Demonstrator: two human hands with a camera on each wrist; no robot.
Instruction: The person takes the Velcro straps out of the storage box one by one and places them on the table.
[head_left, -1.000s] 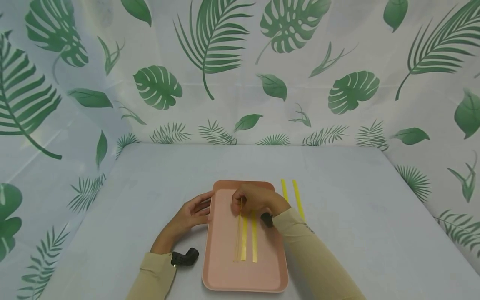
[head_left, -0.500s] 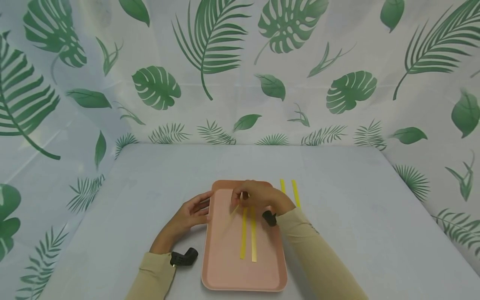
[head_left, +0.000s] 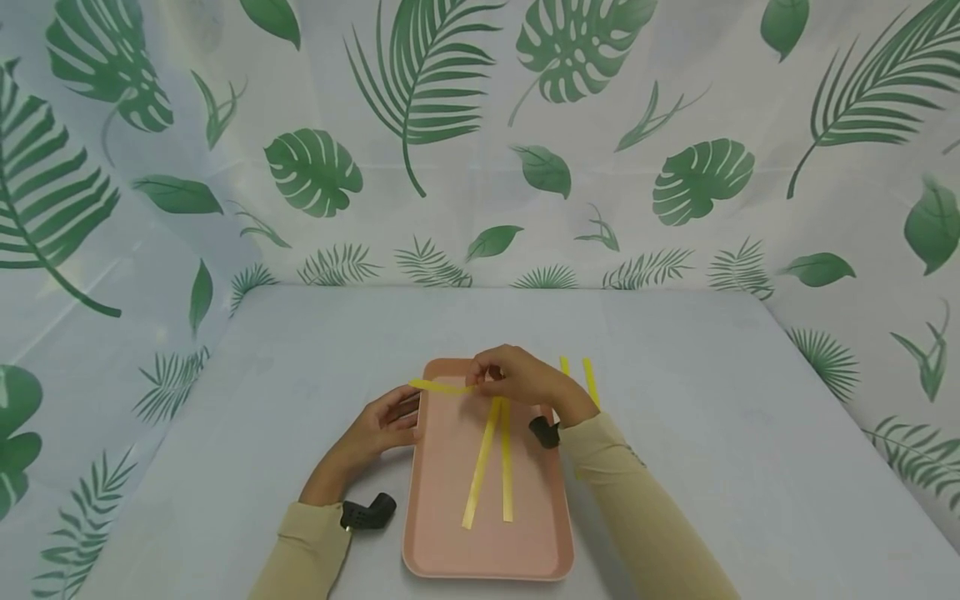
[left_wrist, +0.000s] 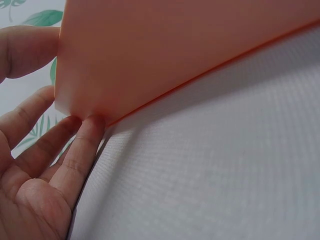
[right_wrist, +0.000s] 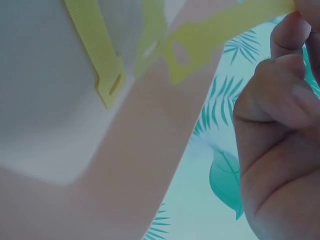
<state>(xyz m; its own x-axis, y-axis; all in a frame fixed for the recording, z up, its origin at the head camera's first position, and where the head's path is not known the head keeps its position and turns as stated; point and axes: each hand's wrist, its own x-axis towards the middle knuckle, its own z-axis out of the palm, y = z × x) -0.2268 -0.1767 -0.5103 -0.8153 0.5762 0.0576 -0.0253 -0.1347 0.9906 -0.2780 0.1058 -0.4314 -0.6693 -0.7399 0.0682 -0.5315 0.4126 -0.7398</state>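
My right hand (head_left: 517, 377) pinches one end of a yellow cable strap (head_left: 442, 387) above the far end of the pink tray (head_left: 491, 567). This strap stretches left, its tip over the tray's left rim. In the right wrist view, a slotted head shows on the held cable strap (right_wrist: 215, 32). Two more yellow straps lie lengthwise in the tray, one slanted (head_left: 480, 475) and one nearly straight (head_left: 507, 475), their far ends close together. My left hand (head_left: 378, 427) touches the tray's left side with extended fingers, seen against its outer wall (left_wrist: 150, 55) in the left wrist view.
Two further yellow straps, one farther left (head_left: 565, 365) and one farther right (head_left: 591, 379), lie on the white table right of the tray, partly hidden by my right arm. A leaf-printed cloth (head_left: 480, 167) stands behind and along both sides.
The held cable strap has swung up from pointing toward me to pointing left. My right hand has risen slightly. One strap in the tray now slants, its near end shifted left. My left hand stays put.
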